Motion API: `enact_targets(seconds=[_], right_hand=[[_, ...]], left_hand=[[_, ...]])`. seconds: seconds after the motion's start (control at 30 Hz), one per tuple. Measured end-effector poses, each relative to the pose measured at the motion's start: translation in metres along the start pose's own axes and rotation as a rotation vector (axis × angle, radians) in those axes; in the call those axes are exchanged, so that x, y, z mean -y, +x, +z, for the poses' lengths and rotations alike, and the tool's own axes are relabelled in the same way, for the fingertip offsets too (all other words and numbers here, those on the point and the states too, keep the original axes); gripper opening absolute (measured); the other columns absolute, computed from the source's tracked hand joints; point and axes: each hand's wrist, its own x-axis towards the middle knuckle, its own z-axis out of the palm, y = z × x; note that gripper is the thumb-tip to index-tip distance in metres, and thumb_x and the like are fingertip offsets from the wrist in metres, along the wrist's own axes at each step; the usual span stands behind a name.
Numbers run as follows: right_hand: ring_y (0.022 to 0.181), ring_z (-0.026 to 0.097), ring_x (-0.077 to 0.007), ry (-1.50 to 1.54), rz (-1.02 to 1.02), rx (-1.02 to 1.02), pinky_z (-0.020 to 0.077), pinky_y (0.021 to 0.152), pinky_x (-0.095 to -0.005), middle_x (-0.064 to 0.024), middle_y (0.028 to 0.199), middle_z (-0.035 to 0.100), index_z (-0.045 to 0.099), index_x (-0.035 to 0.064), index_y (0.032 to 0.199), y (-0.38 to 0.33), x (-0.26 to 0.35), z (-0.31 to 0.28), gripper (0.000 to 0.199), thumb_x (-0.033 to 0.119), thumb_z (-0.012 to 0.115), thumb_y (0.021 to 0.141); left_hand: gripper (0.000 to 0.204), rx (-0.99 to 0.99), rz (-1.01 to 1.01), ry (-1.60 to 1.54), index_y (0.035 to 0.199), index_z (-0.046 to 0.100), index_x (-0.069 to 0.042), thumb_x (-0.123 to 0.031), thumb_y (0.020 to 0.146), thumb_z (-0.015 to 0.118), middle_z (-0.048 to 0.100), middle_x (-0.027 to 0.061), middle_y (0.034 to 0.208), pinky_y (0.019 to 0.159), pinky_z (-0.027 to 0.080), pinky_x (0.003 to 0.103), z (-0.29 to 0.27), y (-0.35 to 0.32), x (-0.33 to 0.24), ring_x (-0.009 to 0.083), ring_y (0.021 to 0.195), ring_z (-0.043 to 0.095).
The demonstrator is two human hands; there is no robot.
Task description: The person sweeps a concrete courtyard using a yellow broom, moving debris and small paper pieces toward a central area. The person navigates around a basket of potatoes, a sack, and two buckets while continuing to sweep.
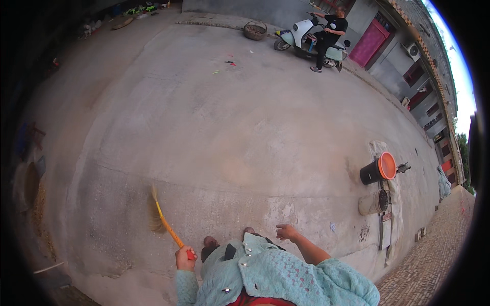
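Pale-teal jacket (301,273) nearest, its wearer (312,251) seems mid-sweep, left hand (185,259) wrapped round the handle (177,238) of a broom (165,223) angled over the concrete ground (229,127) ahead-left, right hand (287,232) empty with fingers (282,232) loosely apart, the next stroke probably calling for low, level bristles (154,217)

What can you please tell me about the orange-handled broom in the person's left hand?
The orange-handled broom has a slender, apparently plastic handle with a red end, a yellow neck and tan, fibre-like bristles that spread and look blurred. The person's bare left hand wraps it near the red end. It slants forward and leftward over grey concrete ground; whether the bristles touch it is unclear.
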Motion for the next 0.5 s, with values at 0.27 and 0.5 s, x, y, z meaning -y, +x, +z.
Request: enact_targets(seconds=[0.27,0.5], right_hand=[[0.063,0.054,-0.0130,-0.253,0.061,0.070,0.0451,0.054,-0.0258,-0.0067,0.079,0.060,0.049,0.0063,0.116,0.022,-0.021,0.018,0.042,0.021,0.054,0.077],[0.066,0.059,-0.0168,0.105,-0.070,0.092,0.0476,0.055,-0.0275,-0.0085,0.079,0.059,0.044,0.0055,0.119,0.066,0.032,0.003,0.044,0.016,0.053,0.077]], left_hand=[[0.005,-0.030,-0.072,0.000,0.068,0.043,-0.005,-0.002,0.066,0.047,0.045,0.0069,0.056,0.037,0.036,0.028,0.008,0.032,-0.007,0.0163,0.046,0.044],[0.005,-0.039,-0.119,-0.018,0.067,0.042,-0.004,-0.002,0.065,0.045,0.044,0.0087,0.055,0.038,0.035,0.030,0.020,0.040,0.005,0.0183,0.045,0.043]])
